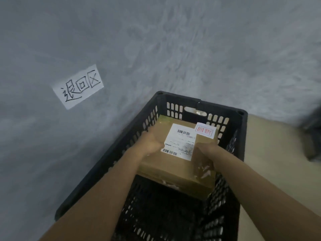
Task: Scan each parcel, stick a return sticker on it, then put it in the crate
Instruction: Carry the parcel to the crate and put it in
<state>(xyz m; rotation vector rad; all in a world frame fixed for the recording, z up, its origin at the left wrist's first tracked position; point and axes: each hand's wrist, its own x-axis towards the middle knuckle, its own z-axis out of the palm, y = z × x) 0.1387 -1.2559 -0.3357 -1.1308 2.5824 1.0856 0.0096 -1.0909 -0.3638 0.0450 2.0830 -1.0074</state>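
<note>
A brown cardboard parcel (173,169) with a white shipping label (180,140) and a white return sticker with red print (205,132) is inside the black slatted crate (111,159), towards its far end. My left hand (151,142) grips the parcel's left edge. On the near right part of the parcel's top, my right hand (206,152) holds it. Whether the parcel rests on the crate floor is hidden.
The crate stands against a grey wall. A white paper sign with handwritten characters (78,86) is stuck to the wall, left of the crate. A pale floor (271,171) lies to the right, with a dark blurred object (312,136) at the right edge.
</note>
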